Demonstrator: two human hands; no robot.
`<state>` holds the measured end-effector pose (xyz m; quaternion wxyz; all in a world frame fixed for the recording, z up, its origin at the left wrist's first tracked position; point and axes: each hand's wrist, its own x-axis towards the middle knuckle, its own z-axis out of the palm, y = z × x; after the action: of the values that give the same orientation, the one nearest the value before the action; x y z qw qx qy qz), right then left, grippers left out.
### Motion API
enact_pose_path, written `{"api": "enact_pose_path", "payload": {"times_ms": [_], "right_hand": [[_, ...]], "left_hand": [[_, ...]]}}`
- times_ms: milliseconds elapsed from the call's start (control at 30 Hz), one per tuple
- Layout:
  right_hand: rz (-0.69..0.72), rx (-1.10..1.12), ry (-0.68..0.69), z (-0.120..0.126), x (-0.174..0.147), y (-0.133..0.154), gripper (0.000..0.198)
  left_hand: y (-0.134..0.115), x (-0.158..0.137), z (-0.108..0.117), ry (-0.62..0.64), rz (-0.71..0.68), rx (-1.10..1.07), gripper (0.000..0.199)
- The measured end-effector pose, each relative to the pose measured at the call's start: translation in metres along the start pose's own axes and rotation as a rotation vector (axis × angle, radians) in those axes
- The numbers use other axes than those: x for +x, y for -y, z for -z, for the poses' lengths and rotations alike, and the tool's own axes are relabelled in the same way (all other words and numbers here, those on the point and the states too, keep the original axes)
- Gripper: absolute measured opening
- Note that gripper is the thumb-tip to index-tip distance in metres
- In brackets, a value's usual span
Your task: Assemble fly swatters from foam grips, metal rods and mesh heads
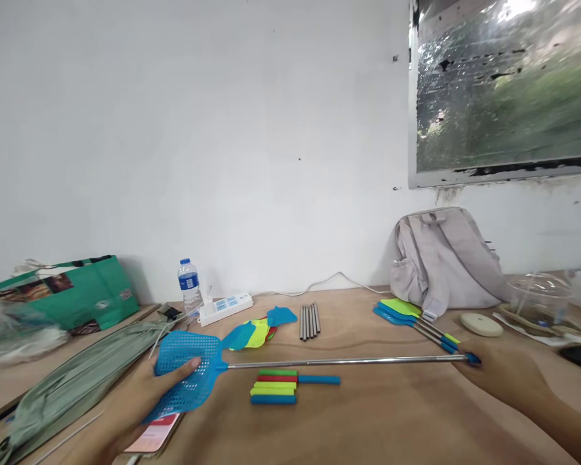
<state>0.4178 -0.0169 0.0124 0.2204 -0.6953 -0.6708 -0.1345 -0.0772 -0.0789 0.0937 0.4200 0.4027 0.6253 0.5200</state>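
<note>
Stretched across the table is a blue fly swatter with a long, extended metal rod. My left hand grips its perforated head, thumb on the near face. At the rod's other end, my right hand is closed around the dark blue tip. Below the rod lie several coloured handle tubes in green, red, yellow and blue. Beyond it are loose swatter heads and several short metal rods. Near my right hand, a few fly swatters with blue and yellow parts lie together.
A grey backpack, a round pale case and a plastic cup stand at the right. Leftward are a power strip, a water bottle, a green bag, a folded green cloth item and a phone.
</note>
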Motion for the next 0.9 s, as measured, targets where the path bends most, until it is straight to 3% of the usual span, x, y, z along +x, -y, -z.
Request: {"api": "enact_pose_path", "payload": {"times_ms": [133, 233, 367, 467, 600, 733, 900], "right_hand": [[0.062, -0.088, 0.132, 0.005, -0.010, 0.033, 0.022], [0.055, -0.089, 0.148, 0.003, -0.017, 0.057, 0.022], [0.108, -0.008, 0.157, -0.002, -0.021, 0.077, 0.017], [0.109, 0.024, 0.187, -0.006, -0.020, 0.084, 0.016], [0.056, 0.053, 0.227, -0.006, -0.018, 0.087, 0.017], [0.043, 0.025, 0.199, 0.003, -0.012, 0.089, 0.016], [0.037, -0.036, 0.174, 0.011, -0.004, 0.093, 0.019]], "left_hand": [[0.006, 0.004, -0.024, 0.017, -0.101, 0.025, 0.041], [0.012, 0.006, -0.046, 0.035, -0.066, -0.021, 0.033], [0.019, 0.010, -0.073, 0.123, -0.008, -0.120, 0.041], [0.017, 0.012, -0.088, 0.183, -0.061, -0.138, 0.046], [0.010, 0.017, -0.094, 0.240, -0.159, -0.061, 0.042], [0.010, 0.028, -0.093, 0.198, -0.264, 0.113, 0.039], [0.018, 0.037, -0.094, 0.229, -0.250, 0.036, 0.042]]}}
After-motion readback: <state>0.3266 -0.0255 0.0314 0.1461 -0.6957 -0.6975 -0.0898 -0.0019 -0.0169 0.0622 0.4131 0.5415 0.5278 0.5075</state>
